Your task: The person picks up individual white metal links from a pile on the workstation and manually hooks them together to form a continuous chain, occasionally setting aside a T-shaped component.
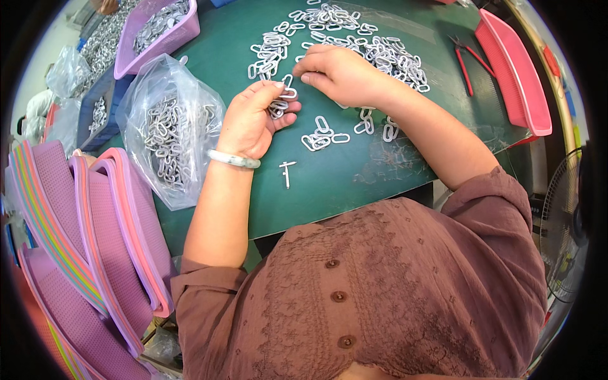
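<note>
Green worktop (342,183) is extending beneath the work. Metal links (277,111) are lying within your left hand (248,120), which is holding one between thumb and fingers; your right hand (335,71) is hovering just beside them, fingers curled (whether gripping anything cannot be told). Farther out, link heaps (402,60) are spreading between a clear bag (136,104) and red-handled pliers (464,69).

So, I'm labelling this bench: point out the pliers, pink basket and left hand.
Pliers (464,71): head view, red handle.
Pink basket (505,69): head view, side wall.
Left hand (251,119): head view, middle of the hand.
</note>
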`<state>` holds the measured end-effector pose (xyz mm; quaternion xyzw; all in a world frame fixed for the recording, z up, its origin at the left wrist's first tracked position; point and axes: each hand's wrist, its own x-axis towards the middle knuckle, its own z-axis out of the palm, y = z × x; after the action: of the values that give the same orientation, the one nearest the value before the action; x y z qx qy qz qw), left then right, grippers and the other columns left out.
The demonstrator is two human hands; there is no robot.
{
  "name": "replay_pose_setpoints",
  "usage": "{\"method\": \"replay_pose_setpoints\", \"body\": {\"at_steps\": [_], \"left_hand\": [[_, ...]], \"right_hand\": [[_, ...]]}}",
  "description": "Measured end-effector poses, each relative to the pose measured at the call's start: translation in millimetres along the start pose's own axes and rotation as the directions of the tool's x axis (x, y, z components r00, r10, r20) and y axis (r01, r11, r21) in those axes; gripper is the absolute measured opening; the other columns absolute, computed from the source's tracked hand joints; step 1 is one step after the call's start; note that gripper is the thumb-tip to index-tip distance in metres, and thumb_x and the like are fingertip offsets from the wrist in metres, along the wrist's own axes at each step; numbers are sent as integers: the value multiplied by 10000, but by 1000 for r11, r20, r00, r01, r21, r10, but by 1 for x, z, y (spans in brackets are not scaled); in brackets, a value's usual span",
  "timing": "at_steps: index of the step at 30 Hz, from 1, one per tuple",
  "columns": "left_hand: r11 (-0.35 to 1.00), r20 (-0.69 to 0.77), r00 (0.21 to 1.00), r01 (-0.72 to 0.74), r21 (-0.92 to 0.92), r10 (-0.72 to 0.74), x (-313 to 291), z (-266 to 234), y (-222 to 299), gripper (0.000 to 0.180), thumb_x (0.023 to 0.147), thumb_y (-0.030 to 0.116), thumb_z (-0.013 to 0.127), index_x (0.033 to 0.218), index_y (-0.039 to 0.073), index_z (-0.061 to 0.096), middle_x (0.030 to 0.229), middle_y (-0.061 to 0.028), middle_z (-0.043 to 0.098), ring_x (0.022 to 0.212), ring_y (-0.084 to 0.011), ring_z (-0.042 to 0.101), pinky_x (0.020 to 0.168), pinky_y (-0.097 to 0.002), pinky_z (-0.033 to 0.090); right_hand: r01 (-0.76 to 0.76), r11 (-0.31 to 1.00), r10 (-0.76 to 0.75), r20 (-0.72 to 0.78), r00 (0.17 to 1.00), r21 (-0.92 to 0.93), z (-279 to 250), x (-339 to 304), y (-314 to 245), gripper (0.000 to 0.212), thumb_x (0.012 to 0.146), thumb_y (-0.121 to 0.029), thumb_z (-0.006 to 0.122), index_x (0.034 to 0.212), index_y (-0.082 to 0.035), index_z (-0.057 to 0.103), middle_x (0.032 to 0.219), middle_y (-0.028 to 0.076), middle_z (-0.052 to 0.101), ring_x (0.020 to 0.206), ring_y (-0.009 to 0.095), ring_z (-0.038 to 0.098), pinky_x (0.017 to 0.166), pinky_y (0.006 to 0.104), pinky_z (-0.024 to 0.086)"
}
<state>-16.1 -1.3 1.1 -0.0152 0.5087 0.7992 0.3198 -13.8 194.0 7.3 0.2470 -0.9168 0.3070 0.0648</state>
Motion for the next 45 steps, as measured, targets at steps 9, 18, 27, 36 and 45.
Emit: {"method": "replay_pose_setpoints", "body": {"at_steps": [9, 18, 27, 36, 45], "left_hand": [[983, -119, 992, -57, -175, 36, 4, -11, 5, 109, 817, 121, 519, 865, 25, 540, 835, -114, 597, 740, -227, 587, 610, -300, 503], [999, -155, 988, -10, 47, 18, 0, -2, 5, 204, 862, 189, 510, 961, 16, 554, 834, -73, 590, 727, -166, 577, 625, -266, 483], [1000, -50, 999, -6, 12, 6, 0, 2, 6, 253, 875, 211, 502, 976, -17, 543, 849, -95, 588, 739, -187, 588, 649, -312, 504], [990, 43, 995, 99, -100, -95, 3, -5, 3, 241, 877, 215, 500, 955, 0, 579, 783, -51, 576, 704, -167, 573, 595, -259, 469], [989, 34, 996, 83, 124, -88, -5, 6, 5, 150, 861, 185, 536, 878, 42, 574, 753, -35, 571, 645, -132, 557, 504, -199, 425]], "right_hand": [[112, 959, -83, 119, 989, -261, -4, 5, -5, 215, 692, -82, 631, 907, -74, 623, 888, 88, 502, 865, 264, 498, 775, 351, 417], [174, 966, -165, 62, 984, -191, 3, 5, 2, 74, 679, -80, 619, 724, -42, 574, 805, 87, 524, 842, 270, 505, 752, 360, 419], [-49, 970, 4, 182, 983, 239, -14, 5, -15, 79, 727, -72, 584, 771, -16, 550, 775, 72, 544, 708, 186, 535, 629, 283, 435], [206, 978, -192, 447, 873, 18, -26, -23, -24, 227, 665, -88, 668, 882, -49, 612, 837, 84, 536, 867, 262, 531, 715, 348, 443], [-100, 959, 9, 325, 946, 264, -25, -14, -18, 152, 790, -101, 579, 875, 21, 610, 746, 88, 608, 654, 159, 556, 614, 279, 448]]}}
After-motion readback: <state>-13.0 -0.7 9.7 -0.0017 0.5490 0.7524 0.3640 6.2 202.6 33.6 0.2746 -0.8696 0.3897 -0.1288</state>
